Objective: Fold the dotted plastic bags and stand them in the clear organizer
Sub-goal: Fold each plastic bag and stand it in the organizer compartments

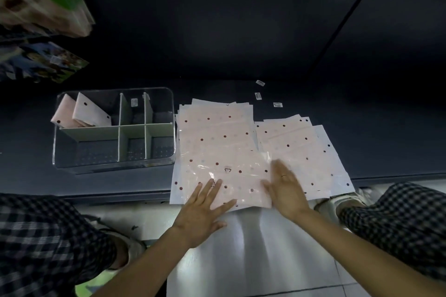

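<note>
A pile of pale pink dotted plastic bags (pixel 217 132) lies flat on the dark shelf, with a second pile (pixel 304 149) to its right. The top bag (pixel 231 176) is folded over at its near end. My left hand (pixel 202 210) rests flat on its near edge, fingers spread. My right hand (pixel 287 188) lies flat on the bag's right edge. The clear organizer (pixel 113 164) stands to the left, split by grey dividers. Two folded dotted bags (pixel 82 113) lean in its far left compartment.
Three small white labels (pixel 260 83) lie on the dark shelf behind the piles. Packaged goods (pixel 45 62) hang at the upper left. My knees in checked trousers (pixel 395 219) flank the pale floor below the shelf's front edge.
</note>
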Available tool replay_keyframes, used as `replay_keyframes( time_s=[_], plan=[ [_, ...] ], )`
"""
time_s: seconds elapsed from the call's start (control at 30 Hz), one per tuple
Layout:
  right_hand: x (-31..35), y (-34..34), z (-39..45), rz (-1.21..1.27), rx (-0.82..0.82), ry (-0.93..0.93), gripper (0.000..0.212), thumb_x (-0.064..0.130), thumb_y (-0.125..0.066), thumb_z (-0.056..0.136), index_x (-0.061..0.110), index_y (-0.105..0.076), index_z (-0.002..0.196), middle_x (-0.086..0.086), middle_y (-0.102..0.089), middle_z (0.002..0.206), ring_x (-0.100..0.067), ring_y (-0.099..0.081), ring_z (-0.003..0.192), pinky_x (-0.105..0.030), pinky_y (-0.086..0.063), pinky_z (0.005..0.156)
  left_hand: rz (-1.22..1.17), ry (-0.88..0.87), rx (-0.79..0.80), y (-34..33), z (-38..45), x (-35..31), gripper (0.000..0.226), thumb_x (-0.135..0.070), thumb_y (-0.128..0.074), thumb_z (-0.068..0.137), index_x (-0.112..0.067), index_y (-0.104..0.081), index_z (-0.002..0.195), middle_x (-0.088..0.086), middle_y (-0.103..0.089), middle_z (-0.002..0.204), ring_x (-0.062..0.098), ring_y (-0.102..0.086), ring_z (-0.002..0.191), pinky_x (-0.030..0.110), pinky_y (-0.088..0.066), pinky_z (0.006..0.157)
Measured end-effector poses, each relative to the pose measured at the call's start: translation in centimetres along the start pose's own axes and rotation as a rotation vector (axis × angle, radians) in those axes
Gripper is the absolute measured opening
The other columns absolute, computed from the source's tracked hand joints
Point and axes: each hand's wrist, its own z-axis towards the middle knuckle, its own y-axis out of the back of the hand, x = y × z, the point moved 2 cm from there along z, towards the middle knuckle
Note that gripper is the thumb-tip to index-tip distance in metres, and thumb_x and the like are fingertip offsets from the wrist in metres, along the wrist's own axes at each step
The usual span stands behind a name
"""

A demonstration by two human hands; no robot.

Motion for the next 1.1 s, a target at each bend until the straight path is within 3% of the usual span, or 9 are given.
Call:
replay_keyframes(
  time_s=[0.07,0.17,0.27,0.47,0.63,0.77,0.87,0.97,1.1],
  plan=[
    [-1.0,1.3,0.1,-0.033,-0.137,-0.058,0.062,0.040,-0.035,0.099,0.004,-0.020,0.147,-0.014,-0.024,0.153,-0.026,-0.021,0.142,-0.035,-0.018,0.116,0.013,-0.006,-0.093,0.4,-0.1,0.0,0.059,-0.059,-0.030,0.094,-0.045,-0.007,0.147,0.011,0.007,0.156,0.033,0.006,0.144,0.044,0.008,0.115],
    [-0.6,1.1,-1.1,-0.099,-0.141,0.195,0.061,0.042,-0.056,0.090,0.010,-0.042,0.140,-0.008,-0.043,0.143,-0.024,-0.040,0.132,-0.034,-0.030,0.111,0.018,0.009,-0.258,1.6,-0.1,-0.2,0.064,-0.058,-0.061,0.080,-0.029,-0.050,0.135,0.005,-0.046,0.142,0.022,-0.048,0.128,0.038,-0.036,0.107],
    [0.9,-0.3,-2.9,-0.170,-0.073,0.406,0.060,0.041,-0.084,0.063,0.014,-0.066,0.115,-0.005,-0.065,0.118,-0.022,-0.064,0.105,-0.033,-0.051,0.089,-0.069,0.023,-0.356,2.6,0.3,0.1,0.065,-0.048,-0.083,0.062,-0.017,-0.068,0.116,0.000,-0.063,0.124,0.017,-0.063,0.110,0.034,-0.055,0.085],
    [1.0,-1.4,-2.4,-0.125,-0.099,0.401,0.043,0.002,-0.072,0.073,0.006,-0.066,0.115,-0.012,-0.065,0.120,-0.026,-0.063,0.109,-0.035,-0.056,0.085,-0.183,0.023,-0.415,3.1,0.2,1.4,0.059,-0.029,-0.091,0.054,-0.013,-0.072,0.107,0.002,-0.068,0.115,0.018,-0.068,0.100,0.030,-0.057,0.077],
    [0.3,-0.5,-1.3,0.127,0.092,0.289,0.035,0.019,-0.040,0.101,0.020,-0.051,0.134,0.004,-0.047,0.142,-0.010,-0.040,0.134,-0.021,-0.029,0.110,-0.348,0.042,-0.239,2.7,0.6,2.8,0.063,-0.049,-0.061,0.085,-0.020,-0.045,0.139,-0.004,-0.040,0.147,0.013,-0.037,0.134,0.024,-0.029,0.110],
    [-0.1,1.5,-0.5,0.502,0.245,0.185,0.028,0.022,-0.042,0.100,0.021,-0.062,0.120,0.009,-0.064,0.119,-0.005,-0.055,0.111,-0.016,-0.038,0.097,-0.570,0.157,-0.246,3.7,1.2,4.4,0.053,-0.047,-0.066,0.082,-0.028,-0.055,0.130,-0.013,-0.051,0.136,0.007,-0.042,0.128,0.017,-0.030,0.103],
    [-0.2,2.3,0.6,0.648,0.323,0.140,0.022,0.022,-0.043,0.100,0.022,-0.064,0.105,0.014,-0.064,0.099,0.000,-0.057,0.093,-0.013,-0.040,0.085,-0.769,0.308,-0.224,4.8,1.3,6.5,0.018,-0.024,-0.074,0.078,-0.024,-0.070,0.096,-0.007,-0.071,0.099,0.015,-0.063,0.098,0.027,-0.045,0.083],
    [-0.4,2.6,2.0,0.756,0.284,0.057,0.023,0.024,-0.046,0.099,0.016,-0.061,0.083,0.010,-0.055,0.079,-0.006,-0.051,0.075,-0.021,-0.039,0.073,-1.037,0.381,-0.236,5.4,1.4,7.9,0.011,-0.012,-0.073,0.079,-0.007,-0.063,0.079,0.005,-0.061,0.072,0.021,-0.054,0.069,0.032,-0.041,0.067],
    [-0.4,2.6,3.9,0.824,0.104,-0.102,0.025,0.028,-0.054,0.095,0.017,-0.057,0.073,0.003,-0.052,0.070,-0.017,-0.049,0.064,-0.027,-0.039,0.059,-1.103,0.448,-0.331,5.7,1.9,7.0,0.028,-0.018,-0.067,0.086,-0.016,-0.054,0.111,0.003,-0.063,0.106,0.015,-0.055,0.092,0.028,-0.044,0.080]
  ],
)
